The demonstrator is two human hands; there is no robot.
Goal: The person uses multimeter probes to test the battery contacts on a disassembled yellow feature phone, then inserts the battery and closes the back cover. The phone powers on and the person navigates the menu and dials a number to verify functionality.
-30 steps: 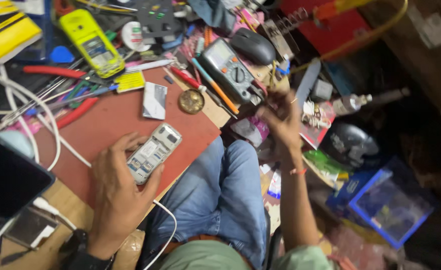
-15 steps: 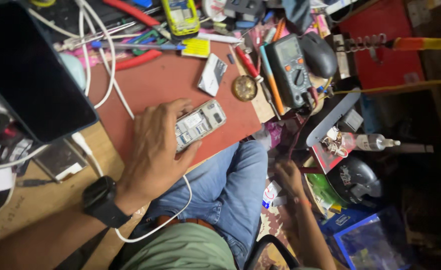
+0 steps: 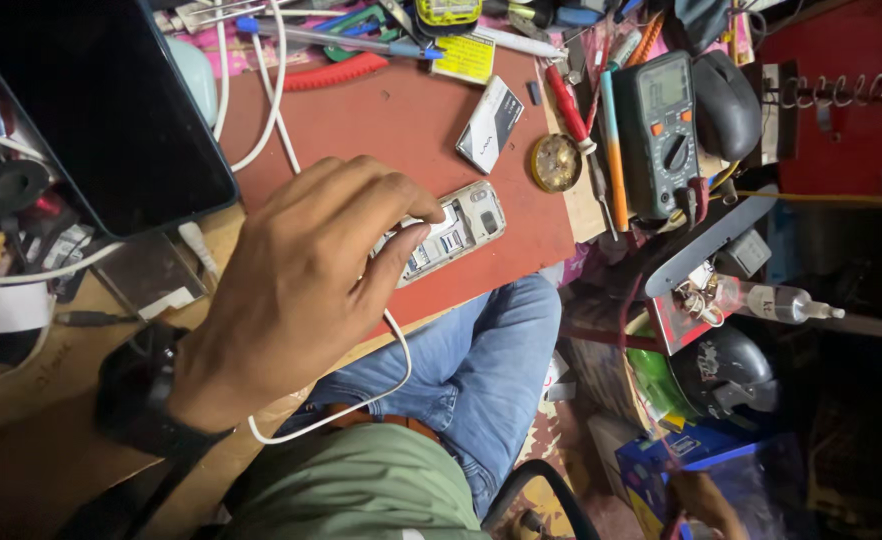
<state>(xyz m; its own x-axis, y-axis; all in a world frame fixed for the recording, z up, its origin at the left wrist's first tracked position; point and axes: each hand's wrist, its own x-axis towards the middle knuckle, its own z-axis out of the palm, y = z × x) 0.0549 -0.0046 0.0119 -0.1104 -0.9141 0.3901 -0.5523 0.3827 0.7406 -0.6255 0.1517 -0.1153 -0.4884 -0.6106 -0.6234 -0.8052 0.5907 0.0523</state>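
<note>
My left hand (image 3: 291, 290), with a black watch on its wrist, lies over a small phone (image 3: 466, 225) whose back cover is off. The fingers grip the phone and hold it flat on the red work mat (image 3: 401, 130). Only the phone's upper end shows past my fingertips. My right hand (image 3: 701, 505) is low at the bottom right, beside my knee and near a blue box (image 3: 661, 465). It is dim and partly cut off, so its fingers are not clear.
On the mat lie a small white-and-black battery (image 3: 489, 125) and a round brass tin (image 3: 556, 162). A multimeter (image 3: 661, 130), a black mouse (image 3: 726, 100) and several tools sit at the back. A dark tablet (image 3: 91, 110) stands left, with white cables (image 3: 281, 100).
My right hand has dropped from the bench's right edge to down near the floor. My left hand stays on the phone. The view has swung left and closer.
</note>
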